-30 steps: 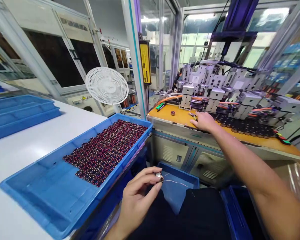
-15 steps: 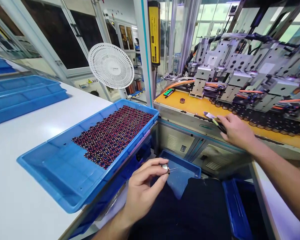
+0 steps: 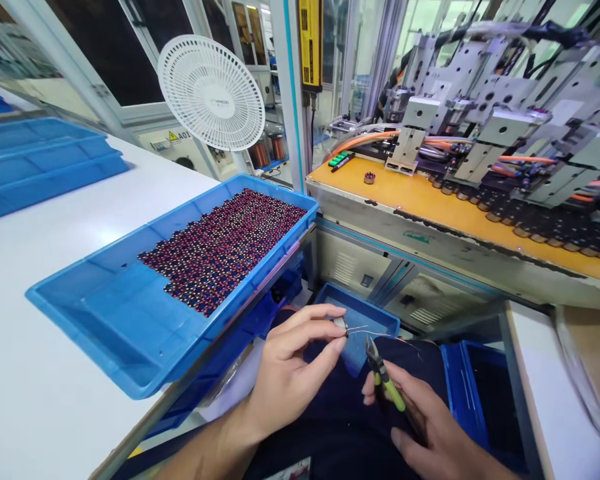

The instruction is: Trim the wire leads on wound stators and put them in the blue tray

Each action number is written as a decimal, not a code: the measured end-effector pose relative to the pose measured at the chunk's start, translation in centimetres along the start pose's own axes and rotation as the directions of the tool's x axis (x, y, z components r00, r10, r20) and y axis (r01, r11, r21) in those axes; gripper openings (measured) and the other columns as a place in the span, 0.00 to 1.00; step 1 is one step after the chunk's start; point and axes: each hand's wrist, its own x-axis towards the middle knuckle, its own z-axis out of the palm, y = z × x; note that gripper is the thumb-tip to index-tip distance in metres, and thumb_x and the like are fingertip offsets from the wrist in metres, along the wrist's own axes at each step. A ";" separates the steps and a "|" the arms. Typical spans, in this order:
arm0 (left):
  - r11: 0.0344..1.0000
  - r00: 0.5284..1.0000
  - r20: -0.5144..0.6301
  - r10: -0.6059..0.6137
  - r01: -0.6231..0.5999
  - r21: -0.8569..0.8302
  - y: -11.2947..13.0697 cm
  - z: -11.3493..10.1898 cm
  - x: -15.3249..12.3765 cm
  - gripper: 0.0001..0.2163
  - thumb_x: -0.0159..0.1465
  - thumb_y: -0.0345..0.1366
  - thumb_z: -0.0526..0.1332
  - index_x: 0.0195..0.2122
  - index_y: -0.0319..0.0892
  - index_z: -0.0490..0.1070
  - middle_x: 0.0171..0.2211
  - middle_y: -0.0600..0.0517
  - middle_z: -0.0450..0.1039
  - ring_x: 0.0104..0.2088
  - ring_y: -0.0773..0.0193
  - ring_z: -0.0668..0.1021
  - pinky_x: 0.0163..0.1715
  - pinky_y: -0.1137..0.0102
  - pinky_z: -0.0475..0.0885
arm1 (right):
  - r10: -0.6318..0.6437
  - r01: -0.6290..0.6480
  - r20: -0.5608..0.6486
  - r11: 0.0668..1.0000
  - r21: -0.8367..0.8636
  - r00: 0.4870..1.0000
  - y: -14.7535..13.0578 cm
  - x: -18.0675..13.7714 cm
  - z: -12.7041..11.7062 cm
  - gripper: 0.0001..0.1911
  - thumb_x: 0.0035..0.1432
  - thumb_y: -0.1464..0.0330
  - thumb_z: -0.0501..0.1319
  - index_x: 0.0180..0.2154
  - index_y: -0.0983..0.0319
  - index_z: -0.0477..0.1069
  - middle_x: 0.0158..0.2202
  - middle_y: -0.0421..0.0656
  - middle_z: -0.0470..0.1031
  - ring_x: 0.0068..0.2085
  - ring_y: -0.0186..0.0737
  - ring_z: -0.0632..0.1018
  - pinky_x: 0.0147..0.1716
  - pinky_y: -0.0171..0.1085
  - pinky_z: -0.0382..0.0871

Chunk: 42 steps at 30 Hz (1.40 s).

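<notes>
Between the thumb and fingertips of my left hand (image 3: 293,370) is a small round wound coil part (image 3: 341,323), mostly covered by the fingers. Thin copper wires (image 3: 367,331) stick out from it to the right. My right hand (image 3: 427,417) is wrapped around diagonal cutters (image 3: 391,390) with green and black handles. Their jaws point up and lie just below the wires; whether they touch them I cannot tell. Both hands are above my lap.
On the left, a blue tray (image 3: 93,357) holds many small coil parts (image 3: 230,250) on a white table (image 3: 10,320). One coil part (image 3: 369,178) sits on the orange machine bench (image 3: 405,203). Blue bins (image 3: 395,325) stand below. A white fan (image 3: 213,93) is behind.
My right hand has come back from the orange bench to my lap, bringing the diagonal cutters beside my left hand. The left hand still pinches the coil part. The view has tilted down slightly.
</notes>
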 end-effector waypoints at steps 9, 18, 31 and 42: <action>1.000 1.000 0.025 0.011 -0.011 0.009 0.2 -0.1 -0.2 0.07 0.60 0.24 0.65 0.36 0.41 0.79 0.41 0.44 0.81 0.44 0.58 0.82 0.44 0.66 0.78 | -0.007 0.003 -0.068 0.999 -0.051 0.998 -0.4 1.0 0.3 0.41 0.51 0.80 0.55 0.66 0.53 0.57 0.50 0.47 0.73 0.54 0.46 0.75 0.61 0.54 0.63; 1.000 1.000 0.028 0.013 -0.013 0.011 0.1 -0.2 -0.1 0.07 0.60 0.24 0.65 0.36 0.41 0.79 0.41 0.44 0.82 0.44 0.59 0.82 0.44 0.67 0.78 | -0.079 0.082 -0.102 0.996 0.028 0.992 -1.7 2.0 0.6 0.42 0.52 0.82 0.54 0.65 0.46 0.57 0.41 0.41 0.72 0.37 0.34 0.77 0.40 0.34 0.75; 1.000 0.999 0.048 0.010 -0.009 -0.026 -0.4 -0.2 -0.2 0.08 0.60 0.23 0.65 0.37 0.41 0.79 0.42 0.44 0.81 0.43 0.60 0.82 0.44 0.67 0.77 | 0.002 -0.003 -0.084 1.000 -0.012 0.996 -0.7 1.4 0.9 0.34 0.59 0.78 0.54 0.64 0.51 0.59 0.41 0.42 0.71 0.38 0.34 0.76 0.45 0.35 0.74; 0.967 0.976 0.055 0.211 -0.201 -0.154 -2.8 -0.4 -0.9 0.20 0.58 0.18 0.65 0.46 0.45 0.68 0.45 0.47 0.72 0.52 0.58 0.76 0.47 0.63 0.78 | 0.120 -0.127 0.047 0.967 0.219 0.992 -1.8 0.0 -0.6 0.38 0.61 0.79 0.57 0.66 0.45 0.49 0.49 0.43 0.68 0.45 0.34 0.76 0.51 0.37 0.71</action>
